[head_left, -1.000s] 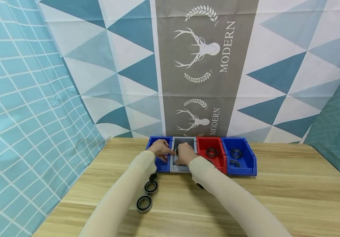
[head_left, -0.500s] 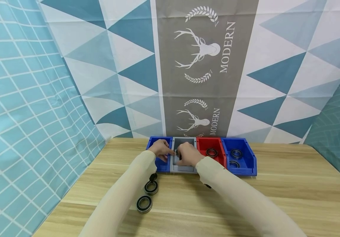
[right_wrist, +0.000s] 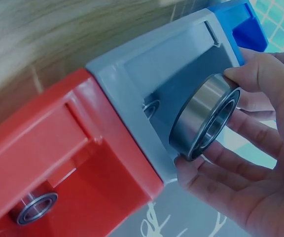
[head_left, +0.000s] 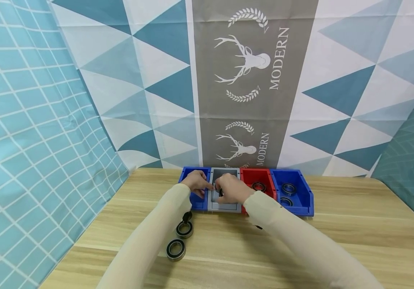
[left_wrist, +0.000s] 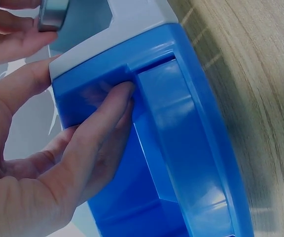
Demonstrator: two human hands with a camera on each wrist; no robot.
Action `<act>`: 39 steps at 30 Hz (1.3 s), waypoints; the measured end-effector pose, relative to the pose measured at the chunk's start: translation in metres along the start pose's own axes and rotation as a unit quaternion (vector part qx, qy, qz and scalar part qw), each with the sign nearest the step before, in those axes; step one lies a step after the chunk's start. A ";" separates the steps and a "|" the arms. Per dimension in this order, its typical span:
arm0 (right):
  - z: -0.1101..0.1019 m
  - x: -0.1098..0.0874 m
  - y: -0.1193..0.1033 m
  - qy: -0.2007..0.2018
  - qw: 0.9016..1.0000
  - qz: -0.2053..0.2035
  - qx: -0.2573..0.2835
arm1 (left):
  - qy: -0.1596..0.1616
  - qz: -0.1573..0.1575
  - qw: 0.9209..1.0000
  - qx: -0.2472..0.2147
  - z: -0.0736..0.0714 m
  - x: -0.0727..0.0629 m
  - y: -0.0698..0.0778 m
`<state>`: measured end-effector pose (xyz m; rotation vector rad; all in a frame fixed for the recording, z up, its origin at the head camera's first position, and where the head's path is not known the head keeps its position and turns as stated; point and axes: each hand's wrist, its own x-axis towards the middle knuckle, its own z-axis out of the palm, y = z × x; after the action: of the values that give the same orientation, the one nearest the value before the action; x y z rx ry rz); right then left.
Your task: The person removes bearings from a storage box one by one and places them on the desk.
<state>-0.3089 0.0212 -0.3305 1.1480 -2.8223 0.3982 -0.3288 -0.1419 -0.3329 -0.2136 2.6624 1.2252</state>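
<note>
My right hand (head_left: 230,188) pinches a ball bearing (right_wrist: 206,116) between thumb and fingers, tilted over the grey bin (head_left: 225,207). In the right wrist view its steel outer ring and dark seal show. A small ring shape (right_wrist: 152,107) appears deeper in that bin. My left hand (head_left: 196,182) grips the wall of the left blue bin (left_wrist: 169,118) where it meets the grey one. Two digits (left_wrist: 102,118) lie inside the blue bin and another reaches over the edge on the grey side. The held bearing's lower edge (left_wrist: 52,15) also enters the left wrist view.
The red bin (head_left: 253,174) adjoins the grey one and holds a bearing (head_left: 258,186). The right blue bin (head_left: 303,198) contains two bearings (head_left: 288,188). Two more bearings (head_left: 175,249) lie on the wooden table (head_left: 207,265) beside my left forearm. A patterned cloth wall (head_left: 243,140) stands behind the bins.
My right hand has turned and drawn slightly right over the grey bin, its forearm swinging right, and more of the bearing shows. The left hand keeps its place.
</note>
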 end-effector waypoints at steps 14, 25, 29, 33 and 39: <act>-0.008 -0.015 -0.002 -0.015 0.999 -0.032 -0.040 | -0.004 0.003 1.000 0.001 0.000 0.001 -0.001; -0.009 -0.030 -0.003 0.010 0.991 -0.096 -0.089 | 0.002 -0.003 1.000 -0.004 0.000 -0.004 0.003; -0.007 -0.034 -0.004 0.029 0.985 -0.126 -0.116 | 0.001 -0.005 1.000 -0.006 -0.001 -0.004 0.003; -0.005 -0.038 -0.007 0.043 0.978 -0.144 -0.142 | -0.002 -0.003 1.000 -0.009 0.000 -0.004 0.002; -0.004 -0.044 -0.015 0.053 0.972 -0.159 -0.167 | -0.002 0.001 1.000 -0.006 0.000 -0.004 0.001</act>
<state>-0.2668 0.0414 -0.3305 1.4146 -2.4280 -0.0383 -0.3255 -0.1408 -0.3312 -0.2106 2.6520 1.2405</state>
